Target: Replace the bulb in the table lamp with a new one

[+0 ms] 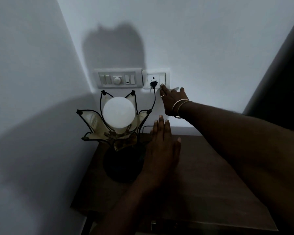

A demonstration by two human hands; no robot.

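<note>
Lamp on the table in a wall corner, sockets on the wall behind it.

The table lamp [120,133] stands on the rear left part of the table [202,184], close to the corner of the two walls. The bulb [119,114] sits upright in the middle of the lamp, between its petals. On the wall behind are two plates side by side: the switch panel [117,78] on the left, the socket plate [156,78] on the right. The plug [153,84] is in this socket, and its cord [153,102] hangs down behind the lamp. The right hand [174,102] reaches to the socket plate, one fingertip touching the switch just right of the plug. The left hand [161,148] is flat just right of the lamp, in front of the right hand.
</note>
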